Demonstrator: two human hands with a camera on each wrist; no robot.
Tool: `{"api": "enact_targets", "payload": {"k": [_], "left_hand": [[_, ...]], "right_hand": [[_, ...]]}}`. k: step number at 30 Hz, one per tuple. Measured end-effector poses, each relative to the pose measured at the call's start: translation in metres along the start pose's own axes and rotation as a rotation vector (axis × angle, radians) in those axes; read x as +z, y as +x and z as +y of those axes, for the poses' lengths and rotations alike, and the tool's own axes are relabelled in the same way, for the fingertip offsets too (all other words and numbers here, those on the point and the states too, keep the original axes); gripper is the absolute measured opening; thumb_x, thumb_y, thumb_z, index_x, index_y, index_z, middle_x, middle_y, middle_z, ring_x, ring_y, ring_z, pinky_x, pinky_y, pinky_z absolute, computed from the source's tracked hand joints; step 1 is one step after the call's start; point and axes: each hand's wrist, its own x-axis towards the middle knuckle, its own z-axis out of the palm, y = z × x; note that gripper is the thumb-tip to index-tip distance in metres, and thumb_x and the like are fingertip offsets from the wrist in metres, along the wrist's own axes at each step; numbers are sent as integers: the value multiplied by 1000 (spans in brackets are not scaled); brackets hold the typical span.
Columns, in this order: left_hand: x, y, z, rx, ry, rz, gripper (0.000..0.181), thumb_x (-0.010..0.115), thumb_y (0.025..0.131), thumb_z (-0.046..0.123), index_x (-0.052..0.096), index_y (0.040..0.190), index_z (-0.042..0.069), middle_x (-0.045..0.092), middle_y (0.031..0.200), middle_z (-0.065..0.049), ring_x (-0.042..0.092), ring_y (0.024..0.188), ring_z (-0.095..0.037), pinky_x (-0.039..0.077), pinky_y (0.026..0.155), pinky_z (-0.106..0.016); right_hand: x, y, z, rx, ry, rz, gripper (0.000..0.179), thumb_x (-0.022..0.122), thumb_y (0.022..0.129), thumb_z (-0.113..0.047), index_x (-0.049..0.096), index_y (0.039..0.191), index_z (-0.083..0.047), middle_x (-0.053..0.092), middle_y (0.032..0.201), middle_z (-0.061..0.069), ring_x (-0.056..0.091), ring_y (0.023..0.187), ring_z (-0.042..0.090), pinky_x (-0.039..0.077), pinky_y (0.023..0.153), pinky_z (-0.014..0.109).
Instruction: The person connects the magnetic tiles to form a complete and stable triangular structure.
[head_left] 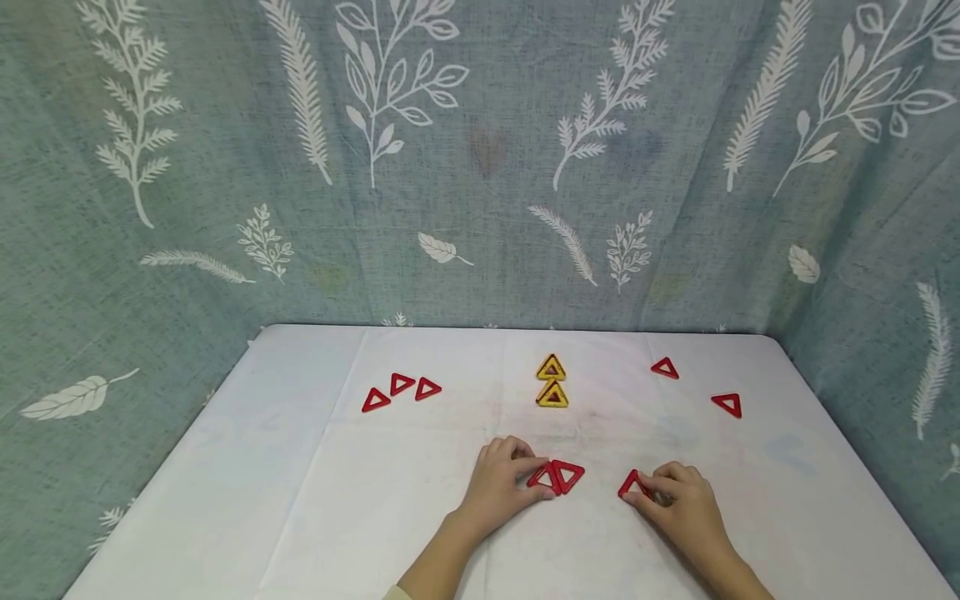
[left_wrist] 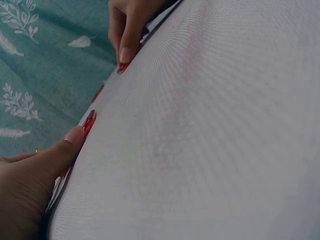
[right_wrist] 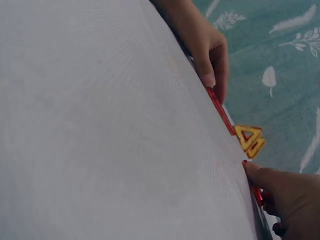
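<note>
My left hand (head_left: 504,482) pinches a red hollow triangle tile (head_left: 556,481) between thumb and fingers, low over the white table. A second red triangle tile (head_left: 570,465) lies edge to edge with it on the right. Some way to the right, my right hand (head_left: 684,504) holds another red triangle tile (head_left: 627,483) by thumb and fingertips, its far side covered by the fingers. In the left wrist view, the left thumb rests against a red tile edge (left_wrist: 89,122). The right wrist view shows the right thumb at a red tile (right_wrist: 257,196).
Two yellow triangle tiles (head_left: 552,405), one behind the other, sit at the back middle. Three red triangles (head_left: 377,407) lie at the back left. Two more red triangles (head_left: 738,406) are at the back right. A leaf-patterned curtain (head_left: 487,250) surrounds the white table (head_left: 360,517).
</note>
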Motion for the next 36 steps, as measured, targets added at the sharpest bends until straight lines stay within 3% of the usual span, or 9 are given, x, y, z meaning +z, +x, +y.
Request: {"api": "enact_targets", "payload": {"k": [4,8,11,18,28,36], "left_hand": [[1,-1,-2,0,8,6,47,76,71,50,73,108,23,53,100,8,45,92,-10,38,83,-30],[0,-2,-1,5,30,-14,47,74,75,50,71,113,23,53,103,8,45,94,-10,37,86,-32],[0,-3,-1,23,51,-23,44,72,78,48,70,114,24,52,103,8,45,95,-10,36,89,-33],[2,-3,-3,43,67,-8,40,71,79,48,71,111,24,53,102,8,46,94,-9,36,87,-32],[5,-1,-5,123,78,80,41,73,74,50,74,103,22,54,99,8,46,89,-9,37,82,-31],[4,1,-3,90,53,53,42,75,72,50,75,103,21,54,99,9,47,91,-9,37,83,-31]], "right_hand": [[5,1,-8,36,8,-59,36,87,61,-27,77,88,-7,50,75,-11,37,71,7,38,67,30],[10,1,-16,51,9,-102,35,87,62,-29,78,89,-9,50,76,-12,37,71,7,38,69,31],[14,0,-20,9,4,-76,34,88,59,-29,78,85,-10,51,75,-13,37,70,5,33,62,26],[23,1,-28,-63,21,-28,36,89,55,-32,78,82,-10,50,73,-16,36,70,1,34,61,23],[32,4,-37,-155,57,20,36,90,54,-31,78,80,-10,51,73,-15,38,68,0,34,60,23],[35,7,-38,-199,37,49,35,89,54,-34,78,77,-10,51,71,-13,38,66,1,32,58,22]]}}
